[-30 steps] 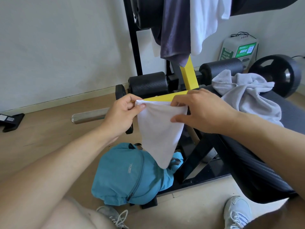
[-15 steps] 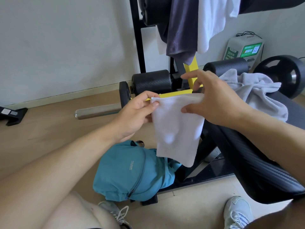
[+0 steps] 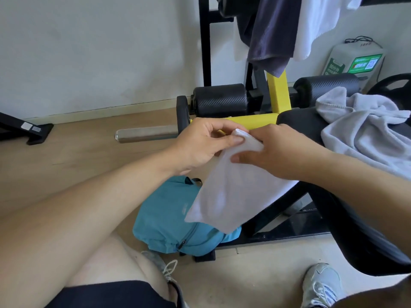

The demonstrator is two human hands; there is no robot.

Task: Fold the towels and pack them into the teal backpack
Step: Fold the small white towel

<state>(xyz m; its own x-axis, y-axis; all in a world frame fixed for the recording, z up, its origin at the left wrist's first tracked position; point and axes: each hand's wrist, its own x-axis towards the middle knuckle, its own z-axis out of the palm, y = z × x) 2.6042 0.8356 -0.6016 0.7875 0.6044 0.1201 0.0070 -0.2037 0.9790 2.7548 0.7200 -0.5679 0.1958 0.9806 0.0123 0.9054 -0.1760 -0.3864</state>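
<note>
Head view: the left hand (image 3: 200,145) and right hand (image 3: 273,152) both pinched the white towel's (image 3: 231,192) top corners together, completing a fold. The towel hung directly above the teal backpack (image 3: 169,221) on the floor (image 3: 66,156), convenient for packing.

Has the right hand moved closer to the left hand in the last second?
Yes. The right hand has closed in on the left hand, bringing the white towel's top corners together in front of the yellow bar.
</note>
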